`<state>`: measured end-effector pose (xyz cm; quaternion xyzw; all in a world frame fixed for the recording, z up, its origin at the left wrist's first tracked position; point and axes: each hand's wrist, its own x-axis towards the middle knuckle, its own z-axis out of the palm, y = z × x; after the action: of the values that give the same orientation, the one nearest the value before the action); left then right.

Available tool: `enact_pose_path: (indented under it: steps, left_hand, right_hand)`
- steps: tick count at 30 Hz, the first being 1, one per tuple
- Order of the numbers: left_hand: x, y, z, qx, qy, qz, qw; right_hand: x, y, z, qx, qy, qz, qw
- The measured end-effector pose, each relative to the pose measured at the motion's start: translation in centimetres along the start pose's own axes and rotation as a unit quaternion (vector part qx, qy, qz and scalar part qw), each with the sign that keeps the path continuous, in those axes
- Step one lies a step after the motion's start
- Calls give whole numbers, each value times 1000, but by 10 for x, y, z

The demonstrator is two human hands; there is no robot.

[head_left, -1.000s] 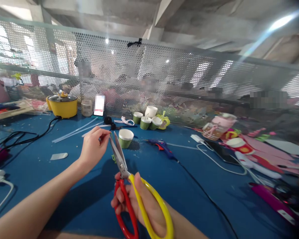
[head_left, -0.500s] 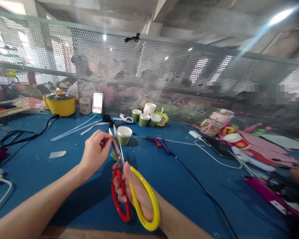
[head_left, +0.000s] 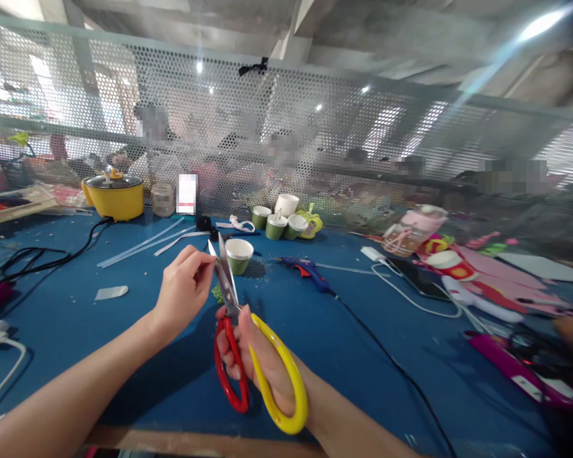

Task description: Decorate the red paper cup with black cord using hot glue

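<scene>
Two hands were raised over the surface (head_left: pixel 363 381), left of its middle and toward its near edge. The right hand (head_left: pixel 270 366) was wrapped around the red and yellow handles of the scissors (head_left: pixel 230 298), whose parted blades pointed toward the far edge. The left hand (head_left: pixel 184 283) had its thumb and fingertips pinched together just beside the left blade, near its tip; whether anything sat between them was too small to tell. A small green piece (head_left: pixel 217 293) showed beside the blades, apparently on the surface, and a green-and-white cup (head_left: pixel 239 256) stood just beyond them. Cutting well, in my judgement, called for holding the left fingertips outside the gap, sighting the exact spot between the blades before closing, and squeezing gently and briefly with the right hand. The tips also wanted care near the cup's rim.
</scene>
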<state>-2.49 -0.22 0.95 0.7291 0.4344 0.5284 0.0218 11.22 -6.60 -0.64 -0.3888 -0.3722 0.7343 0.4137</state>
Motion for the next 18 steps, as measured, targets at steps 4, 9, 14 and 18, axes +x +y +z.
enact_pose_path:
  steps: [4, 9, 14, 18]
  left_hand:
    - [-1, 0, 0, 13, 9, 20, 1000]
    - [-2, 0, 1, 4, 13, 35, 999]
    - [-3, -1, 1, 3, 5, 28, 1000]
    - [-3, -1, 1, -8, 4, 21, 1000]
  right_hand:
    - [1, -1, 2, -3, 4, 3, 1000]
    - [1, -4, 5, -8, 16, 16, 1000]
    - [3, -1, 3, 15, 1, 6, 1000]
    - [4, 0, 2, 7, 0, 15, 1000]
